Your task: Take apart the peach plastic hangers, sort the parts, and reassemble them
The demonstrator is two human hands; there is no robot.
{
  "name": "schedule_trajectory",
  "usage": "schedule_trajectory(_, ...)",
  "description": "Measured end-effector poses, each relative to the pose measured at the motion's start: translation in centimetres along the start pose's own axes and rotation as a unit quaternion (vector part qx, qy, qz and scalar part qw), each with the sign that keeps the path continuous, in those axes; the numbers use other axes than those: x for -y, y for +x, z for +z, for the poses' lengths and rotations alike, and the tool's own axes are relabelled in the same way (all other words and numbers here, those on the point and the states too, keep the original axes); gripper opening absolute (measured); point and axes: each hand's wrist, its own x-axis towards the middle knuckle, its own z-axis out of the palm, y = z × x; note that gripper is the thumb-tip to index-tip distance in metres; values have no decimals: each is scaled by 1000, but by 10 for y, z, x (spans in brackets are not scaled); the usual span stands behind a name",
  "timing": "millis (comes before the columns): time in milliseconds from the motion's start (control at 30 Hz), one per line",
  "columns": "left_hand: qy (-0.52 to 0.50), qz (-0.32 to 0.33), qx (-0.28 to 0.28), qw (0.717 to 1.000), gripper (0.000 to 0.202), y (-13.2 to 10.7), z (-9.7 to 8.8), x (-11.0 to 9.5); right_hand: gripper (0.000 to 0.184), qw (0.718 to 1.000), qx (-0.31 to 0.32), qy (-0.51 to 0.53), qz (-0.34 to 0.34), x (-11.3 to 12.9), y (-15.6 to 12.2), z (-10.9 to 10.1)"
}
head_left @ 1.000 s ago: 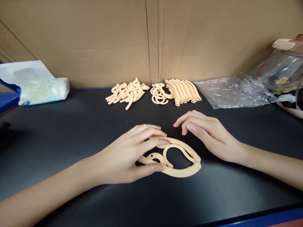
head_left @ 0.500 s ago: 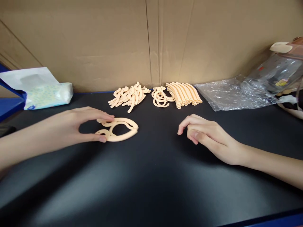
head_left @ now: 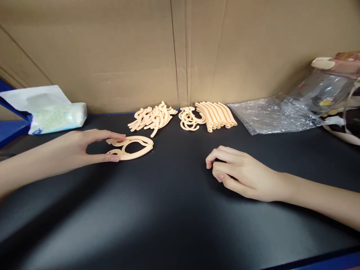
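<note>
At the 9 o'clock end of the frame [head_left: 135,155], I have the left hand [head_left: 77,148] pinching across it, fingers on the far edge and thumb on the near one, so that grip is closed on the frame. The frame lies flat, or nearly so, on the table [head_left: 174,210]; I can't tell whether it is fully down. I judge it light, fairly stiff and a little slippery, likely smooth plastic, and apt to fold if squeezed off-line. Taking both outer edges together looks safest; the thin inner curves seem weaker. The left forearm comes in low from between 8 and 9 o'clock, thumb and fingers spread in a wide C. Well apart, about 3 o'clock from the frame, the right hand [head_left: 239,172] sits palm down, fingers loosely bent, nothing visible in it. Beyond the frame, a pile [head_left: 159,118] stands at 1 o'clock, with rings [head_left: 184,119] and tubes [head_left: 218,116] around 2.
</note>
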Motion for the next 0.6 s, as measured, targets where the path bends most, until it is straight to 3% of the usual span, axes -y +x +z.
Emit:
schedule_trajectory(267,29,45,-11,999,80,-3,1,0,21,1000,-9,-20,-6,0,2,1)
schedule_trajectory(467,42,108,-126,985,56,-5,12,-16,20,1000,-8,-20,-4,0,2,1)
schedule_trajectory(600,14,111,-157,981,43,-9,24,-38,21,1000,-12,-26,-5,0,3,3)
